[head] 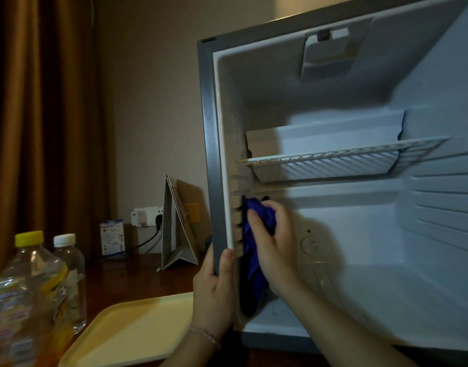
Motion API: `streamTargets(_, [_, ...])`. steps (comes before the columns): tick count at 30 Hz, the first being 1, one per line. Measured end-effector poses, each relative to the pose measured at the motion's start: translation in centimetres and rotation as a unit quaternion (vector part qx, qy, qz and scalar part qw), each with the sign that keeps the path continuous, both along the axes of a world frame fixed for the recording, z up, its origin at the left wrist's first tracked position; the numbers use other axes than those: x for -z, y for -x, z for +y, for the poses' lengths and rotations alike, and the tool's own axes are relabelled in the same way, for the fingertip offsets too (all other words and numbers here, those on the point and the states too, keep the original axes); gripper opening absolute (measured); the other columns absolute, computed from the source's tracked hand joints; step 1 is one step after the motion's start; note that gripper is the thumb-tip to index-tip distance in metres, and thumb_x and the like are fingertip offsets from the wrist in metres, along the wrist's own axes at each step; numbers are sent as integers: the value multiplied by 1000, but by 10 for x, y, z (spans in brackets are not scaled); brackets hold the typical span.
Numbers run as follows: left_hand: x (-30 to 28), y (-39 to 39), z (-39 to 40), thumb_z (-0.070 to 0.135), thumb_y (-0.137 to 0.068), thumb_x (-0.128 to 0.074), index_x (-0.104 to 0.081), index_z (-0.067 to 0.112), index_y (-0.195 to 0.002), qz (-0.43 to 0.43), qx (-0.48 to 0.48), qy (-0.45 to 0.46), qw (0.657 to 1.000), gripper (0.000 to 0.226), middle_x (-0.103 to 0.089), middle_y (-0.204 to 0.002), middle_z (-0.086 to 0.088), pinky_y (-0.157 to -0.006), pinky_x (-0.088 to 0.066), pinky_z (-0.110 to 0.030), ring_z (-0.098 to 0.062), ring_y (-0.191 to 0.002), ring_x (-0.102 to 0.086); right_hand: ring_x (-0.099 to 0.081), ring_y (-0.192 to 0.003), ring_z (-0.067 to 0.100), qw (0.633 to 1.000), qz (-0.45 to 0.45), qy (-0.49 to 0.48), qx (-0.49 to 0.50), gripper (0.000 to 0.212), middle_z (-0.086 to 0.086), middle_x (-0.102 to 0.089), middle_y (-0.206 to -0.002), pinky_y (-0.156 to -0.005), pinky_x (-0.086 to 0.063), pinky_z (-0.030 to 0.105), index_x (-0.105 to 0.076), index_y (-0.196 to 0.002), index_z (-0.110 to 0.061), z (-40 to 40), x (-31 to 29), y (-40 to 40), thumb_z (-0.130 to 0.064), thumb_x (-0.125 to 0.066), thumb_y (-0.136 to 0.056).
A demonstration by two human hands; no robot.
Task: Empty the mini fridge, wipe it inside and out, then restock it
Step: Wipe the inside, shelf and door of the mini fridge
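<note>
head view, close, facing fridge (333,181)

— What's on my head feed?
— My right hand (274,247) presses a blue cloth (256,231) against the mini fridge's (386,234) left inner wall, below the wire shelf (333,158).
— And my left hand (214,290)?
— Its grip clasps the fridge's front left edge. Two bottles (42,274) and a cream tray (137,332) sit on the counter (137,274).
</note>
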State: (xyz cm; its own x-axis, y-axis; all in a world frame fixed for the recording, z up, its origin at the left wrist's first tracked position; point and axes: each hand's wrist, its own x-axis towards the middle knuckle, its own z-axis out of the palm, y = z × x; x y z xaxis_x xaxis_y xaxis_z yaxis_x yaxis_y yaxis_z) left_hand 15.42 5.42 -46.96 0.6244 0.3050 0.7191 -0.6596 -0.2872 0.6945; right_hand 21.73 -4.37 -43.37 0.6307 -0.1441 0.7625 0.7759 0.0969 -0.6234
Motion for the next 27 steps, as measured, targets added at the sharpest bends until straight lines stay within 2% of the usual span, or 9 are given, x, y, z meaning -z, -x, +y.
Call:
streamTargets(3, [1,2,-1,50,-88,-39,-63,14,-96,4,-4,7,1000,44,-68,-76,4,-58,-47,-12,0,-67,-63,-59,-98,5,997,-59,30,37,32,-9,-59,-110,-84,-50,23,-56,-113,-36,2,4,21,-57,-55,-89])
streamTargets(6, [1,1,-3,53,-89,-36,-61,17,-89,-1,-12,13,1000,43,-67,-75,12,-59,-44,-11,-1,-65,-60,-53,-107,3,986,-106,36,120,36,-11,-51,-118,-86,-43,11,-58,-114,-30,9,7,24,-56,-52,-90])
streamTargets(7, [1,0,-2,53,-88,-36,-62,18,-89,-2,-12,16,1000,44,-67,-76,13,-61,-44,-12,-2,-67,-60,-53,-108,3,984,-109,33,135,36,-12,-49,-120,-86,-43,13,-58,-115,-30,12,7,23,-57,-51,-91])
streamTargets(11, [2,-1,-2,58,-85,-37,-64,19,-96,-3,-8,24,1000,49,-69,-82,15,-64,-46,-12,-2,-74,-64,-53,-108,11,977,-102,20,188,33,-11,-46,-125,-84,-52,36,-54,-116,-36,21,2,12,-60,-46,-94])
streamTargets(14, [2,-3,-2,56,-85,-38,-63,14,-96,-1,-2,23,1000,50,-68,-78,16,-61,-46,-13,0,-69,-62,-53,-108,17,969,-114,11,220,31,-6,-48,-127,-82,-52,43,-52,-116,-37,25,-5,4,-59,-44,-95])
streamTargets(17, [3,-6,-1,54,-85,-39,-64,11,-98,2,3,17,1000,51,-68,-78,16,-61,-46,-12,1,-71,-63,-55,-108,18,973,-119,-7,197,35,-5,-48,-125,-87,-52,43,-57,-114,-32,24,-9,-12,-58,-43,-96])
streamTargets(19, [4,-9,1,53,-85,-39,-64,11,-100,-2,-2,16,1000,51,-69,-81,16,-62,-46,-10,1,-75,-64,-56,-107,20,978,-87,-17,186,46,-4,-48,-124,-90,-51,45,-62,-114,-25,25,-11,-26,-61,-41,-94])
streamTargets(22, [5,-8,2,52,-85,-39,-64,11,-99,-9,-8,13,1000,50,-69,-79,9,-61,-46,-9,1,-75,-64,-56,-107,24,984,-32,-33,171,55,-1,-48,-124,-93,-49,45,-63,-117,-24,27,-14,-46,-64,-37,-90])
streamTargets(27, [3,-4,-1,48,-86,-40,-63,11,-96,-4,-16,16,1000,45,-67,-77,5,-59,-45,-9,3,-70,-63,-54,-110,25,986,-23,-37,162,40,1,-49,-125,-91,-42,34,-65,-114,-24,24,-6,-52,-53,-45,-95])
